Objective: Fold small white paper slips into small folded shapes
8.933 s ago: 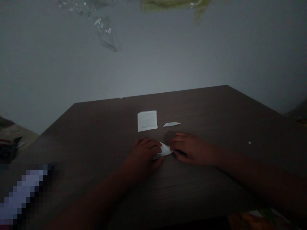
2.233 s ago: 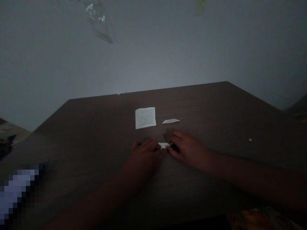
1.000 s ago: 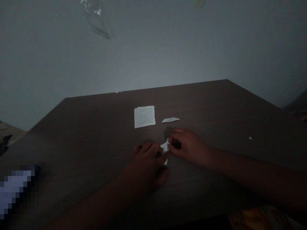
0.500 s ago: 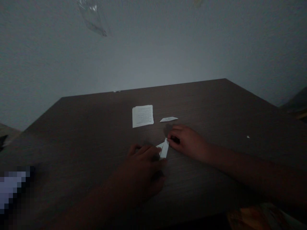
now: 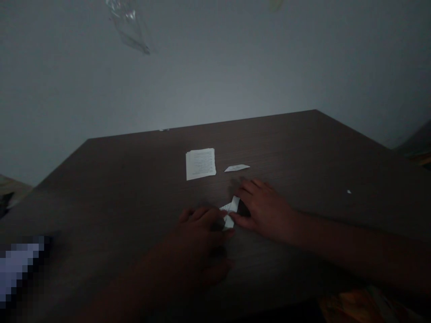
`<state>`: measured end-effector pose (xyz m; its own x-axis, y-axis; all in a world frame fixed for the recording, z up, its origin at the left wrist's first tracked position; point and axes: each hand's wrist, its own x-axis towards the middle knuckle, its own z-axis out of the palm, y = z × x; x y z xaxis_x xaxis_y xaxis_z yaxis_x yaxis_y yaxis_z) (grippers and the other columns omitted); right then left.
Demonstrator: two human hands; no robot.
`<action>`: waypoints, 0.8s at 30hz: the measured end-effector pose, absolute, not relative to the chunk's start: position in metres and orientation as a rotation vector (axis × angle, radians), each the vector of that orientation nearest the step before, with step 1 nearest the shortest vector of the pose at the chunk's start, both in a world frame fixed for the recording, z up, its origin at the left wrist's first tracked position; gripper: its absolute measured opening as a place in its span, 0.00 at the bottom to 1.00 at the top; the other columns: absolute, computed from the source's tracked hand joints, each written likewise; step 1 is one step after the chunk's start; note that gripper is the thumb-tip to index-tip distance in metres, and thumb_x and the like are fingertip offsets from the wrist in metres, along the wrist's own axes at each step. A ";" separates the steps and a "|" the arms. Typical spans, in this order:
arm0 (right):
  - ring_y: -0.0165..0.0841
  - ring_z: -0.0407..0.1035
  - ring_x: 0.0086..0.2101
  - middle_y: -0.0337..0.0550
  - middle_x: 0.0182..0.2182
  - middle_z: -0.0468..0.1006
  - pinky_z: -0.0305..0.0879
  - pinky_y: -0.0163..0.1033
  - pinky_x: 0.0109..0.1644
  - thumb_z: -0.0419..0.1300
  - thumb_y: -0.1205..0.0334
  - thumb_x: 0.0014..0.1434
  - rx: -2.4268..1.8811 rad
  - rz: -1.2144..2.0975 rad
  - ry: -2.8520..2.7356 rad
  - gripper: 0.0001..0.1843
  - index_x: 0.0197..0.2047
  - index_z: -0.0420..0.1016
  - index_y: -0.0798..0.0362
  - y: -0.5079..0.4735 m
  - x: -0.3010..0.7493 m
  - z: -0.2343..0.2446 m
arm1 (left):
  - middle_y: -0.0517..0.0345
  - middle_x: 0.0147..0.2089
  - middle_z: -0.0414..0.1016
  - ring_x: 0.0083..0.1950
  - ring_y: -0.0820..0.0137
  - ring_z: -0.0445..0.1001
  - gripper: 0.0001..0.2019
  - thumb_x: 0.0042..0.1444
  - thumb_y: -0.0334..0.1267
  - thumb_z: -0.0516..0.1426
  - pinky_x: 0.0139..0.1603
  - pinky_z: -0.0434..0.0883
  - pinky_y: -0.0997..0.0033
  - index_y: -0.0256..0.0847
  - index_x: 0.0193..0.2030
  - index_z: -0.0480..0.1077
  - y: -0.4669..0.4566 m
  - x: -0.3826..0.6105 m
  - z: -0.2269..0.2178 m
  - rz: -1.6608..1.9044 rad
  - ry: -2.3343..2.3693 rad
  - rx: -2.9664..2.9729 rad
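Note:
A small piece of folded printed paper (image 5: pixel 230 220) lies on the dark table between my two hands. My left hand (image 5: pixel 202 233) holds it from the left, the fingers bent over its edge. From the right, my right hand (image 5: pixel 261 206) grips the same piece, its thumb pressed on the middle fold and its fingers at the far end. Part of the paper is hidden under the fingers. Beyond my right hand rests a slim folded paper strip (image 5: pixel 237 168) with slanted ends. To its left sits a stack of square printed sheets (image 5: pixel 201 164).
The wood-grain table (image 5: pixel 134 179) meets a pale wall (image 5: pixel 215 67) at its far edge. A clear plastic bag (image 5: pixel 129 27) hangs there. A paper scrap (image 5: pixel 349 191) lies on the right, and a blurred-out pale object (image 5: pixel 20 264) at the near left. The light is dim.
My right thumb has moved inward and toward me onto the paper's fold, and the right fingers have spread over its far end. My left hand stays nearly in place.

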<state>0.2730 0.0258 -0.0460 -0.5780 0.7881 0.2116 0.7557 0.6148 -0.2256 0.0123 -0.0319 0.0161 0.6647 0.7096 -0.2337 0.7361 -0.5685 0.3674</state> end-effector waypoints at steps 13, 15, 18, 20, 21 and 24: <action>0.46 0.79 0.50 0.48 0.46 0.86 0.75 0.52 0.58 0.76 0.58 0.80 -0.933 0.443 -2.569 0.05 0.49 0.91 0.50 0.051 0.281 -0.053 | 0.51 0.67 0.91 0.69 0.49 0.87 0.13 0.82 0.35 0.66 0.76 0.77 0.39 0.52 0.65 0.90 -0.017 0.007 -0.022 0.241 1.145 2.517; 0.46 0.79 0.50 0.49 0.48 0.87 0.75 0.53 0.60 0.77 0.59 0.79 -0.893 0.466 -2.569 0.04 0.52 0.92 0.49 0.051 0.283 -0.053 | 0.53 0.61 0.93 0.64 0.50 0.89 0.10 0.81 0.33 0.66 0.72 0.80 0.41 0.51 0.54 0.92 -0.011 0.010 -0.028 0.287 1.204 2.499; 0.47 0.81 0.52 0.49 0.50 0.88 0.76 0.55 0.62 0.78 0.59 0.78 -0.836 0.477 -2.562 0.06 0.56 0.94 0.48 0.051 0.285 -0.054 | 0.52 0.61 0.92 0.66 0.49 0.89 0.08 0.77 0.30 0.68 0.71 0.82 0.42 0.48 0.54 0.88 -0.006 0.015 -0.036 0.360 1.323 2.452; 0.47 0.81 0.53 0.49 0.51 0.88 0.77 0.56 0.63 0.79 0.58 0.77 -0.823 0.484 -2.554 0.07 0.56 0.94 0.46 0.052 0.286 -0.054 | 0.51 0.63 0.91 0.67 0.47 0.88 0.10 0.71 0.32 0.73 0.70 0.85 0.42 0.48 0.56 0.85 -0.004 0.018 -0.042 0.441 1.376 2.413; 0.47 0.81 0.53 0.49 0.51 0.88 0.77 0.56 0.63 0.79 0.58 0.77 -0.820 0.491 -2.554 0.07 0.56 0.94 0.46 0.052 0.286 -0.055 | 0.50 0.64 0.90 0.68 0.46 0.88 0.13 0.70 0.32 0.74 0.71 0.85 0.41 0.49 0.57 0.84 -0.003 0.018 -0.045 0.460 1.383 2.401; 0.47 0.81 0.53 0.49 0.51 0.87 0.77 0.57 0.65 0.80 0.58 0.77 -0.823 0.510 -2.553 0.07 0.55 0.94 0.47 0.053 0.285 -0.056 | 0.47 0.72 0.88 0.75 0.44 0.85 0.24 0.68 0.34 0.76 0.78 0.82 0.37 0.50 0.69 0.81 -0.003 0.019 -0.050 0.511 1.375 2.403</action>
<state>0.2854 0.0531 -0.0559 -0.7425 0.6147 0.2662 0.4654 0.7592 -0.4550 0.0194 -0.0035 -0.0496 0.4715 0.8699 0.1451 0.7535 -0.4828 0.4463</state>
